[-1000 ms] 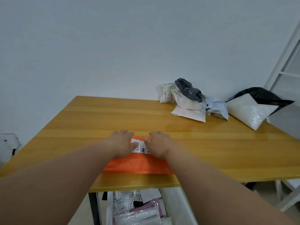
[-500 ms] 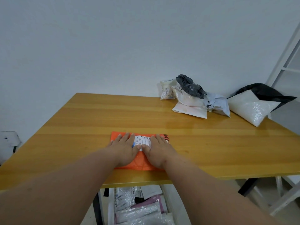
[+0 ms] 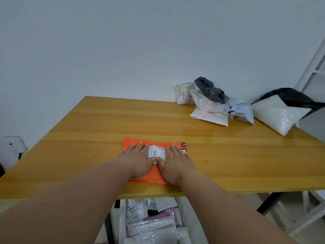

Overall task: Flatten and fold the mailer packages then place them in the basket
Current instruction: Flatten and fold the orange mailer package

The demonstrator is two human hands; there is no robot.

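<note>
We press our left hand (image 3: 139,160) and right hand (image 3: 175,164) flat, side by side, on the orange mailer (image 3: 131,144), which looks light, soft and slippery, best pinched at its edges.

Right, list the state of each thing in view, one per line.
Orange plastic mailer: flat on the wooden table, pressed.
Left hand: open, palm down.
Right hand: open, palm down.
Pile of white and grey mailers: crumpled, unfolded.
Basket: holds mailers.
</note>
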